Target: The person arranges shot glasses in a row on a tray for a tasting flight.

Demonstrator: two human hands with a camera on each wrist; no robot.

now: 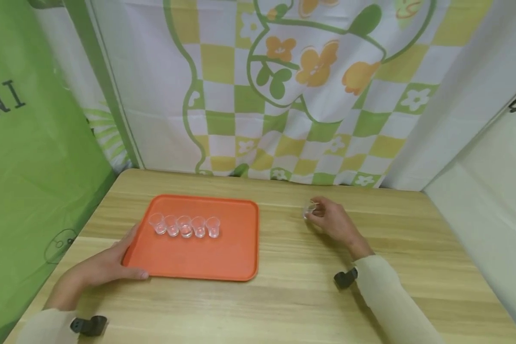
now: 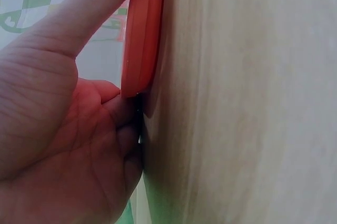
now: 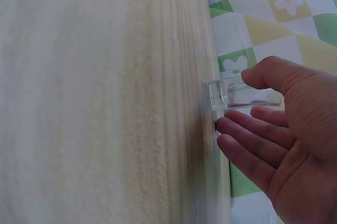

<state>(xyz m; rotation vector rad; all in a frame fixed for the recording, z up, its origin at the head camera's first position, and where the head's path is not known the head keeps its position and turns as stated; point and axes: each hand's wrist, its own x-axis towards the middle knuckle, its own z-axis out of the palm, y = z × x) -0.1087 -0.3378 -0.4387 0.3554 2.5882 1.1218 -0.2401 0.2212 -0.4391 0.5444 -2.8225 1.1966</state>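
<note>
An orange tray (image 1: 189,258) lies on the left part of the wooden table. Several small clear shot glasses (image 1: 185,226) stand upright on it in a row, towards its left side. My left hand (image 1: 105,265) grips the tray's near left corner, thumb along the front edge and fingers at the left side; the left wrist view shows the fingers (image 2: 124,113) bent against the tray's rim. To the right of the tray, my right hand (image 1: 333,220) pinches another clear shot glass (image 3: 247,95) between thumb and fingers. That glass is upright, its thick base at the tabletop.
The wooden table (image 1: 292,296) reaches back to a patterned curtain (image 1: 284,119). A green cloth wall (image 1: 34,143) borders the left, and a white one (image 1: 490,191) the right. Bare wood lies between the tray and my right hand.
</note>
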